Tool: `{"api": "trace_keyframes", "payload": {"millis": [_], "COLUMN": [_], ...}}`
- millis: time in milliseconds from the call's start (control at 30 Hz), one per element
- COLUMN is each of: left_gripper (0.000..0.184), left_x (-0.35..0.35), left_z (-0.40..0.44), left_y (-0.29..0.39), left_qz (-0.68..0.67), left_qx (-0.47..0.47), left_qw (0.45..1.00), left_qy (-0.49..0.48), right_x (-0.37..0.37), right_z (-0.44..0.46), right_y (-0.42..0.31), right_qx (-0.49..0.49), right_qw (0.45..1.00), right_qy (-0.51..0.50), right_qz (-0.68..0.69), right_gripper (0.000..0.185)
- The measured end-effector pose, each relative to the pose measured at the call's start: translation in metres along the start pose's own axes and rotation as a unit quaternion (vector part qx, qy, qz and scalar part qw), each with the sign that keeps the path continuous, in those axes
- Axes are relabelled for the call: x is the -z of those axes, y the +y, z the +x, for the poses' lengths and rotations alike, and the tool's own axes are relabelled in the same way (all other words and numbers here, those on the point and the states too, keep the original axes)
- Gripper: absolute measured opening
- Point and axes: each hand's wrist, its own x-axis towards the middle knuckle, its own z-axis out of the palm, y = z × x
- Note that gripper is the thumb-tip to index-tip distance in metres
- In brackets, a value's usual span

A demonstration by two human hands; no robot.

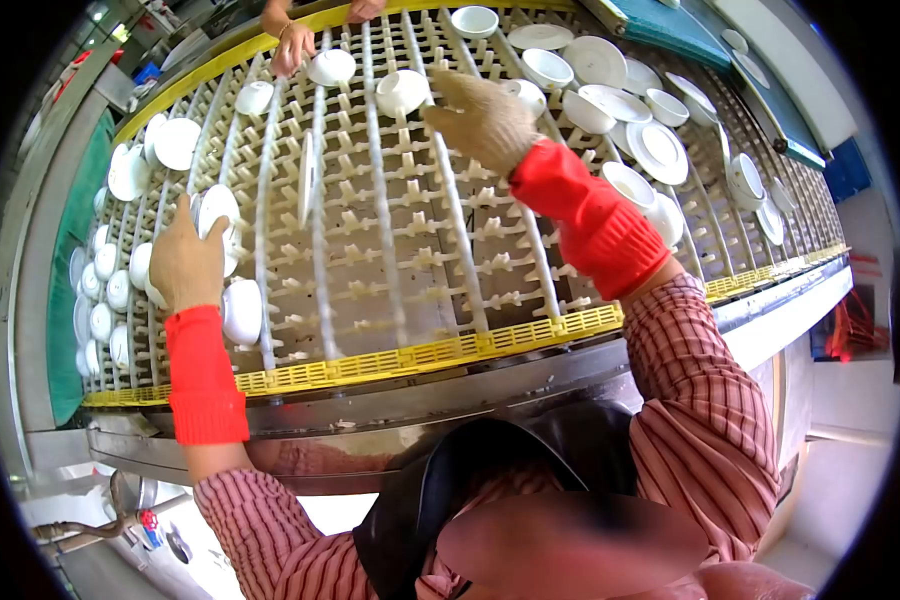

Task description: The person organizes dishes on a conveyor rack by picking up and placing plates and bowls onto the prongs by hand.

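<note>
Left hand (187, 258), gloved: fingers and thumb curved round white dish (218, 208), grasping it at left part of pegged conveyor (355, 255).
Right hand (488, 122), gloved: released, thumb and fingers parted, fingertips just beside upturned white bowl (402, 92); contact unclear, cannot tell.
White bowl on conveyor pegs, near far side. Flat plate (306, 180) edge-on between hands. More bowls and plates at right. Another person's hand (293, 48) near far edge.

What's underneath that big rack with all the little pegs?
Through the gaps in the pegged rack, a flat grey-brown surface shows, with thin lines across it. The crowded white dishes hide much of what lies below them.
</note>
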Motion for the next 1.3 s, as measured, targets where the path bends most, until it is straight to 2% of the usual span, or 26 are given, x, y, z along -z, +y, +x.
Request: {"api": "trace_keyframes", "payload": {"millis": [67,100,167,233,300,333,433,467,500,533,600,667,700,733,767,800,833,900,967,1033,1100,1200,1300], "left_gripper": [0.08,0.082,0.085,0.087,0.083,0.082,0.075,0.07,0.069,0.068,0.068,0.068,0.068,0.068,0.068,0.068,0.067,0.067,0.066,0.064,0.064,0.062,0.064], "left_x": [0.009,0.013,0.02,0.017,0.004,-0.004,-0.02,-0.031,-0.032,-0.033,-0.027,-0.015,-0.009,-0.032,-0.026,-0.017,-0.009,0.0,0.006,0.021,0.025,0.031,0.059], "left_z": [-0.019,-0.027,-0.043,-0.05,-0.042,-0.037,-0.017,-0.011,-0.008,-0.004,-0.004,-0.007,-0.008,-0.007,-0.008,-0.012,-0.018,-0.027,-0.032,-0.038,-0.043,-0.064,-0.096], "left_y": [0.026,0.044,0.084,0.118,0.136,0.142,0.149,0.144,0.142,0.142,0.147,0.147,0.144,0.126,0.125,0.123,0.121,0.128,0.139,0.165,0.187,0.218,0.227], "left_qz": [0.052,-0.004,-0.113,-0.143,-0.178,-0.178,-0.169,-0.182,-0.173,-0.164,-0.159,-0.163,-0.165,-0.157,-0.155,-0.153,-0.152,-0.101,-0.044,0.002,-0.011,-0.066,-0.111], "left_qx": [-0.075,-0.083,-0.098,-0.131,-0.153,-0.158,-0.095,-0.092,-0.077,-0.065,-0.048,-0.038,-0.034,-0.083,-0.078,-0.068,-0.057,-0.101,-0.166,-0.191,-0.263,-0.319,-0.336], "left_qw": [0.995,0.996,0.989,0.981,0.972,0.971,0.981,0.979,0.982,0.983,0.985,0.983,0.983,0.984,0.985,0.985,0.986,0.99,0.984,0.979,0.954,0.941,0.93], "left_qy": [0.039,0.025,-0.006,0.013,0.018,0.036,-0.016,-0.014,-0.028,-0.043,-0.056,-0.071,-0.078,0.006,-0.011,-0.03,-0.048,-0.006,0.047,0.073,0.143,0.095,-0.096], "right_x": [0.011,0.023,0.047,0.083,0.077,0.076,0.074,0.069,0.064,0.055,0.037,0.017,0.019,0.023,0.028,0.031,0.036,0.035,0.047,0.04,0.044,0.041,0.044], "right_z": [-0.001,-0.004,-0.01,-0.015,-0.018,-0.018,-0.025,-0.022,-0.022,-0.023,-0.016,-0.002,-0.002,0.0,0.005,0.012,0.022,0.039,0.063,0.079,0.08,0.077,0.067], "right_y": [0.07,0.1,0.149,0.161,0.172,0.173,0.133,0.128,0.117,0.105,0.066,0.047,0.044,0.041,0.04,0.056,0.073,0.126,0.162,0.197,0.208,0.215,0.206], "right_qx": [-0.014,-0.012,-0.046,-0.216,-0.187,-0.192,-0.169,-0.009,0.149,0.19,0.252,0.282,0.145,0.009,-0.122,-0.085,-0.117,-0.039,-0.054,-0.055,-0.078,-0.081,-0.068], "right_qw": [0.988,0.972,0.945,0.96,0.97,0.964,0.981,0.988,0.965,0.975,0.966,0.957,0.988,0.991,0.97,0.985,0.989,0.991,0.986,0.986,0.985,0.981,0.984], "right_qy": [0.054,0.088,0.135,-0.078,-0.045,-0.081,-0.076,-0.079,-0.078,-0.024,0.037,0.049,0.042,0.036,0.025,0.048,0.041,0.11,0.028,0.0,-0.035,-0.064,-0.022], "right_qz": [-0.147,-0.216,-0.294,-0.162,-0.148,-0.164,-0.061,-0.134,-0.201,-0.116,-0.036,-0.042,0.044,0.128,0.209,0.139,0.079,-0.058,-0.152,-0.158,-0.152,-0.165,-0.163], "right_gripper": [0.062,0.067,0.064,0.057,0.051,0.052,0.045,0.04,0.035,0.03,0.026,0.026,0.029,0.035,0.042,0.048,0.047,0.049,0.054,0.054,0.046,0.045,0.047]}}
